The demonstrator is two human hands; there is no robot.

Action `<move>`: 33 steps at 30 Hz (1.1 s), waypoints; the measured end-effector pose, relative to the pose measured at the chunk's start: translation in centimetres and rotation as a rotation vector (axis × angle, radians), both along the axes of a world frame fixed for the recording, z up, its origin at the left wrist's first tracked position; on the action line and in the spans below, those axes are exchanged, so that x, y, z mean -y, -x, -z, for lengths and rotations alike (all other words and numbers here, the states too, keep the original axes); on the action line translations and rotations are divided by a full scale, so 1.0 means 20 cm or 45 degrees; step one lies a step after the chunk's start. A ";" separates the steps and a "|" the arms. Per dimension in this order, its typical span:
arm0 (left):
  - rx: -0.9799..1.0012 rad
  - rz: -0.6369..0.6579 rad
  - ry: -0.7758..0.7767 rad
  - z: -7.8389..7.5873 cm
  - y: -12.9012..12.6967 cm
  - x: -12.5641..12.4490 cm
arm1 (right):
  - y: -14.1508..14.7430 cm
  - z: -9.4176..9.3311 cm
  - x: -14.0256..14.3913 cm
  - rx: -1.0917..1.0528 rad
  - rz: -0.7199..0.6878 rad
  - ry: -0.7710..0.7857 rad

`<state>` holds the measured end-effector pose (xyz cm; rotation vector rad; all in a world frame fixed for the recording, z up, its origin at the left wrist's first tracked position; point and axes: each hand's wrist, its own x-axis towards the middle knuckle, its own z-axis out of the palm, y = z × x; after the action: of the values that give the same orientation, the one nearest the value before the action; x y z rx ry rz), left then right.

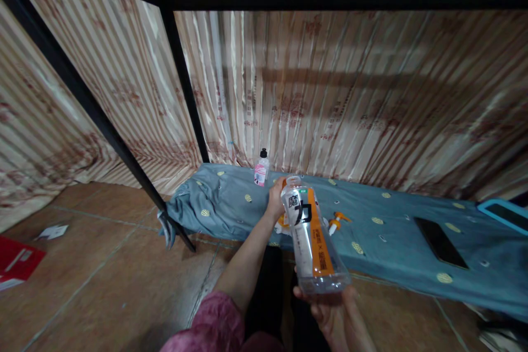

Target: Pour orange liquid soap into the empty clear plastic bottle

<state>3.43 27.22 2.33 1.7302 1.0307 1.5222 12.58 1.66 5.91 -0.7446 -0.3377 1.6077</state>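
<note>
Clear bottle (313, 242) orange-white label; teal sheet (391, 225) yellow dots; curtain (330, 99) beige-striped.

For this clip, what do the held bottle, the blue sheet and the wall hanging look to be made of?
Bottle: clear plastic, probably; you can see through its base, and a glossy orange-and-white label wraps it. Sheet: soft woven cloth, matte, wrinkled and bunched at the left corner. Wall hanging: shiny satin-like fabric, judging by bright streaks along its vertical folds. The right hand cups the bottle's base; the left hand is at its top.

Small bottle's (261, 168) pink label too small to read, left hand (275, 198) partly hidden behind the clear bottle (311, 239), blue tray (504, 213) cut by right edge, red packet (16, 261) cropped at left.
</note>
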 end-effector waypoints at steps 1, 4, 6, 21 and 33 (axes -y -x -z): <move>-0.003 0.002 -0.005 0.00 0.00 0.00 | 0.00 0.00 0.00 0.006 0.002 0.001; -0.016 0.000 -0.018 -0.01 0.00 0.01 | 0.00 -0.01 0.00 0.013 0.006 0.005; -0.016 -0.002 -0.010 -0.01 0.00 0.01 | 0.00 -0.01 0.00 0.012 0.008 0.012; -0.013 -0.011 -0.006 -0.01 0.00 0.01 | 0.01 -0.01 0.00 0.007 0.017 0.012; 0.003 0.000 0.015 0.01 0.00 0.00 | 0.00 0.01 0.01 -0.028 -0.003 -0.009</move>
<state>3.52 27.29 2.08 1.7199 1.0365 1.5153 12.63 1.55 5.77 -0.7212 -0.3285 1.6150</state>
